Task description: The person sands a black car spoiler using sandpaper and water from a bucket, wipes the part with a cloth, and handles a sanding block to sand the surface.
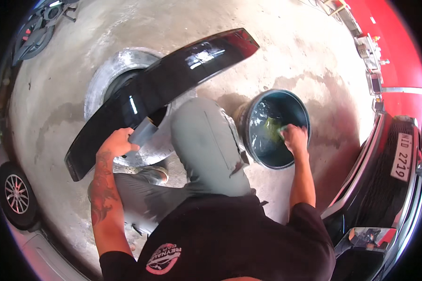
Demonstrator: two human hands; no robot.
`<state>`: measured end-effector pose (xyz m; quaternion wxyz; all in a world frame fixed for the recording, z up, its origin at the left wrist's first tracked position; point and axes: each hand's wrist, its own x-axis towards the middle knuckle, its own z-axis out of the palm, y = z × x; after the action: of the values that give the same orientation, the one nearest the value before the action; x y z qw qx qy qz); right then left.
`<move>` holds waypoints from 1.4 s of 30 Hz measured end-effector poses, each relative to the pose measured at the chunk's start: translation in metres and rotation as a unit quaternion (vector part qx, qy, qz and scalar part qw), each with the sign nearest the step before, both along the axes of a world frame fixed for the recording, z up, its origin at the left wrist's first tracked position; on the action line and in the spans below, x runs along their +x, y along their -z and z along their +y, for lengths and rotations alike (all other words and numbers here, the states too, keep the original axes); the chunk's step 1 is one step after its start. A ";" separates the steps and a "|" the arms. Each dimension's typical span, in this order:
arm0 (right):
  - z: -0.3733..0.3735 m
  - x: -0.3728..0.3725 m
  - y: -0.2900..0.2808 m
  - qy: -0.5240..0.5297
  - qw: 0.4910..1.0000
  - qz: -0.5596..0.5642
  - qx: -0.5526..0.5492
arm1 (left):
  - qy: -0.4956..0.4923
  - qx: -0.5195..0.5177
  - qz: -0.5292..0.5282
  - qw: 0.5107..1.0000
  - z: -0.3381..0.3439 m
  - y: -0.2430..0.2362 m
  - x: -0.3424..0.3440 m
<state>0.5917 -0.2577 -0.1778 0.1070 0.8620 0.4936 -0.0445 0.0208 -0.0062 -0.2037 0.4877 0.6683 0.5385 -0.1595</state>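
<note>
My left hand (119, 143) grips a flat grey block (142, 131) against the lower edge of a long glossy black panel (169, 72). The panel lies diagonally across a grey-coated tyre (105, 70) on the floor. My right hand (294, 138) is inside the upper part of a dark round bucket (305, 112) of water, fingers curled on a yellow-green cloth or sponge (272, 129), partly under water. My bent knee sits between panel and bucket.
A car front with bumper (394, 145) stands close on my right, another vehicle's wheel (16, 192) at far left. A motorbike (37, 33) is at top left. Items (370, 56) line the red wall (403, 61). Damp patches mark the concrete floor (56, 84).
</note>
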 end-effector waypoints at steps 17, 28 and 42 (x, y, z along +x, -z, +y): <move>0.353 0.009 0.110 -0.041 0.941 0.191 0.277 | 0.004 -0.056 0.063 0.996 0.017 0.028 -0.001; 0.352 -0.236 0.152 -0.212 0.888 0.224 0.341 | -0.002 -0.084 0.078 0.993 0.018 0.036 0.003; 0.270 -0.199 0.103 -0.246 0.830 0.497 0.055 | 0.014 -0.075 0.070 0.995 0.020 0.032 0.005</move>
<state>0.3926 0.0122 -0.2807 -0.1926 0.5783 0.6774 -0.4120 0.0258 0.0142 -0.2359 0.4953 0.6243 0.5484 -0.2532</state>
